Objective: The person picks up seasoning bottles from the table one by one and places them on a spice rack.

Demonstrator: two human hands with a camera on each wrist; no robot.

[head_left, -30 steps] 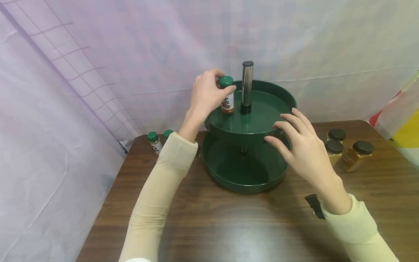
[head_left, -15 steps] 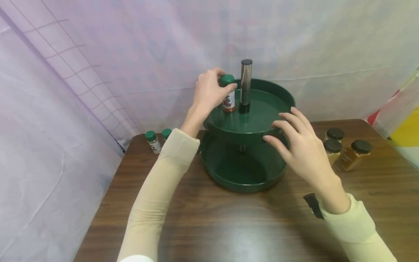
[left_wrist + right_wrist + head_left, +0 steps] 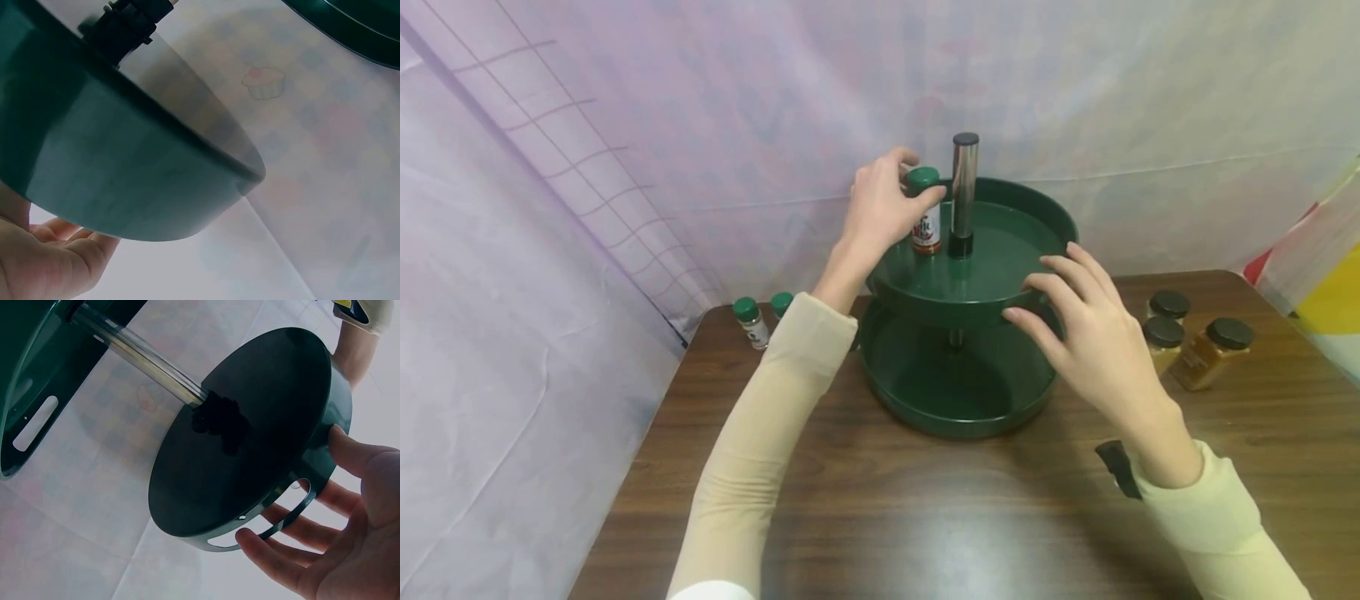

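Since a second ago, the green-capped bottle [image 3: 929,230] has shifted slightly right, closer to the metal pole [image 3: 966,175]. Your left hand [image 3: 880,204] pinches it upright by the top, at the left of the upper tray [image 3: 1000,271]; you cannot tell whether its base touches. Your right hand [image 3: 1097,346] loosely grips that tray's near-right rim, thumb against the outer wall. The lower tray [image 3: 955,400] rests on the surface [image 3: 850,517]. Two similar bottles [image 3: 757,333] stand left, three black-lidded jars [image 3: 1206,365] right.
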